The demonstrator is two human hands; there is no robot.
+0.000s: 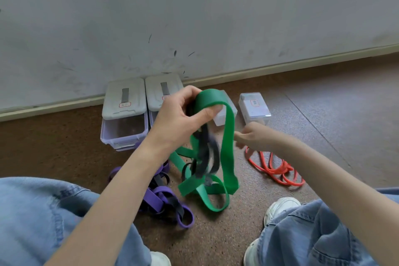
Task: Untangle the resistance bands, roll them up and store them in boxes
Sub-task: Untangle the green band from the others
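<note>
Two bands hang from my left hand [180,114], which grips the green band [228,136]; the black band [206,153] dangles lengthwise just left of my blurred right hand [248,139], whose grip I cannot tell.

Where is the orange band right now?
In the head view the orange band lies coiled on the floor at the right, just below the right hand and in front of the small clear box.

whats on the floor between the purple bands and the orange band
In the head view, the lower loops of the green band lie between the purple bands and the orange band, tangled with a black band. The left hand holds the green band up.
</note>
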